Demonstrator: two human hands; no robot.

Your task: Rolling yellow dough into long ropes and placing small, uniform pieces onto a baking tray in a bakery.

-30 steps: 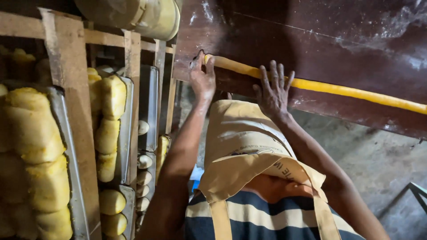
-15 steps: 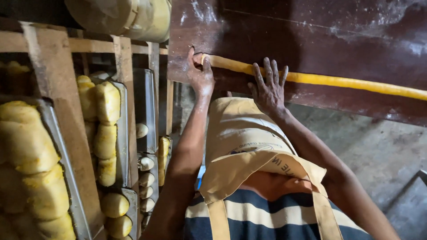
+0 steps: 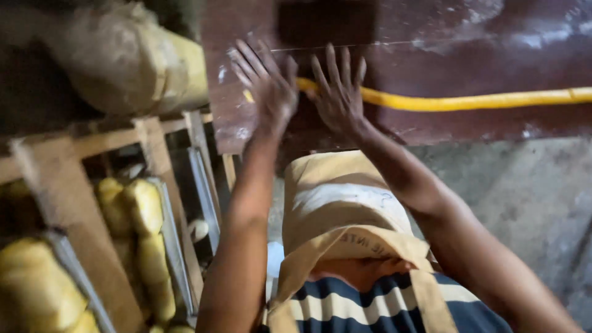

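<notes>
Hands (image 3: pixel 271 92) (image 3: pixel 338 92) have closed together over the yellow dough rope (image 3: pixel 468 100).

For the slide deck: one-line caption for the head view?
Left hand and right hand press a yellow dough rope on a dark table.

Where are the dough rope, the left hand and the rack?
Dough rope (image 3: pixel 468 100), head view, on its middle stretch on the worktop.
Left hand (image 3: pixel 266 86), head view, on the back of the hand.
Rack (image 3: pixel 161 161), head view, on a wooden upright.
</notes>
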